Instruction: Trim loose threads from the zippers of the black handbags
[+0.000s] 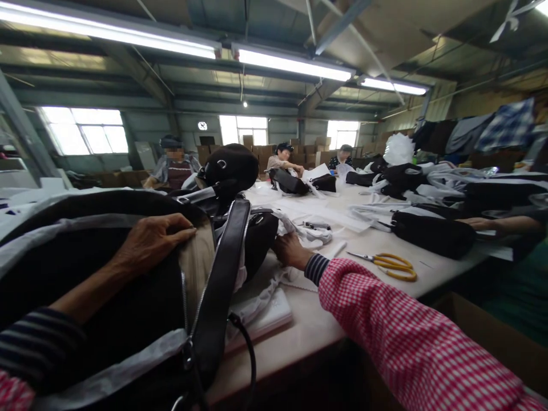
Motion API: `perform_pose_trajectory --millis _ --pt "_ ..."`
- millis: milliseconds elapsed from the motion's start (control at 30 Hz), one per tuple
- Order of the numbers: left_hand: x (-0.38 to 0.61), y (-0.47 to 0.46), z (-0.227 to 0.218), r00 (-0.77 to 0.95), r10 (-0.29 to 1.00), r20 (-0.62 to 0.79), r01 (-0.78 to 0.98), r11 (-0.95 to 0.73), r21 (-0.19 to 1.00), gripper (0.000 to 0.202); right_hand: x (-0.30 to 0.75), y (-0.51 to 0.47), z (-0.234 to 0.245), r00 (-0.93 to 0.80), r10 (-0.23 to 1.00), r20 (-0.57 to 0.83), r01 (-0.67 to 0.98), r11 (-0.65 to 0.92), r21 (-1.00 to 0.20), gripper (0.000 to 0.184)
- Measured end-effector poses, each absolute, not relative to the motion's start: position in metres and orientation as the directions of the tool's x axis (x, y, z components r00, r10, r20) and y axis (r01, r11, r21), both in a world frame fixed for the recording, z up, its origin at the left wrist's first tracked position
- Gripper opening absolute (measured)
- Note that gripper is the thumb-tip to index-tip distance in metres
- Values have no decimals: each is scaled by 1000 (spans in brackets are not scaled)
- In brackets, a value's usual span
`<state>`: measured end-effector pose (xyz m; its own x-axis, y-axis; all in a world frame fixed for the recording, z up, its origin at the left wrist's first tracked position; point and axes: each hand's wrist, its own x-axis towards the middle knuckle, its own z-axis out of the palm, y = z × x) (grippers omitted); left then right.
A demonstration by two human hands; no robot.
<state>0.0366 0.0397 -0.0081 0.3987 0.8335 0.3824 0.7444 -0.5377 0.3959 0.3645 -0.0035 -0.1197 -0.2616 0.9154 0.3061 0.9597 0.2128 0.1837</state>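
Note:
A large black handbag (107, 319) fills the left foreground, its zipped opening showing a beige lining (199, 257). My left hand (149, 242) lies over it, with thumb and fingers pinched together at the edge of that lining. White wrapping runs along the bag, and a wide black strap (226, 257) with a zipper edge stands up beside the opening. My right hand (291, 250) reaches past it to the table, fingers curled beside another black bag (259, 240) and some white wrapping. What those fingers hold is hidden.
Yellow-handled scissors (391, 265) lie on the white table (317, 319), right of my right hand. Several wrapped black bags (432, 234) are heaped at the right, where a co-worker's arm (500, 224) reaches in. A white stack (265, 314) sits near the front edge. People work across the table.

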Motion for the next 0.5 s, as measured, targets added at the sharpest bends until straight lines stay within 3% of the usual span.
perform_pose_trajectory --millis 67,133,233,300,400,500 --pt "35 41 -10 401 829 389 736 -545 401 34 368 -20 -109 -268 912 311 963 256 80 22" --pt "34 43 -12 400 825 399 730 -550 406 33 375 -42 -99 -249 865 435 928 342 -150 22" --pt "32 46 -15 416 804 425 722 -576 383 33 398 -69 -97 83 738 670 754 393 -526 35" --pt "31 48 -17 426 787 446 719 -594 361 34 417 -73 -106 313 694 648 680 313 -663 42" --pt "30 54 -21 404 788 464 718 -588 373 35 441 -57 -130 273 806 525 741 173 -649 42" --pt "30 59 -23 383 801 460 710 -574 408 37 448 -29 -152 150 844 514 819 185 -543 37"
